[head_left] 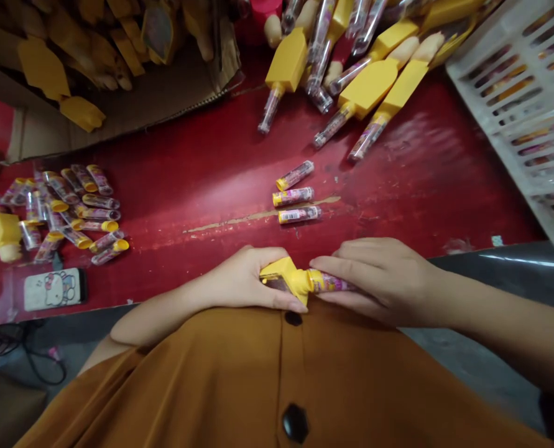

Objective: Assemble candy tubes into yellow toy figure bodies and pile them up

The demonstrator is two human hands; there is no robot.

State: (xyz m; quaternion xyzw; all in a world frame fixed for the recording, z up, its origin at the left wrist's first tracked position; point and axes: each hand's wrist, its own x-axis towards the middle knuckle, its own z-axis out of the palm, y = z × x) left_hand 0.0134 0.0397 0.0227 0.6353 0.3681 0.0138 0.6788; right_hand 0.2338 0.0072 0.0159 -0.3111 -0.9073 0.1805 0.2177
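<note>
Close to my body, my left hand (239, 280) is wrapped around a yellow plastic toy piece (281, 274) with a narrow neck pointing right. My right hand (374, 280) grips a small clear tube (326, 282) with a yellow end and a printed pink-purple label. The tube's yellow end meets the neck of the yellow piece; whether it is fully joined I cannot tell. Just beyond my hands, three similar tubes (299, 214) lie side by side on the red table (188, 186).
A pile of loose tubes (71, 205) and a phone in a cartoon case (53, 289) are at left. A cardboard box (132, 118) of yellow pieces stands behind. Yellow pieces with tubes attached (367, 90) are heaped at the back, beside a white slatted crate (500, 118).
</note>
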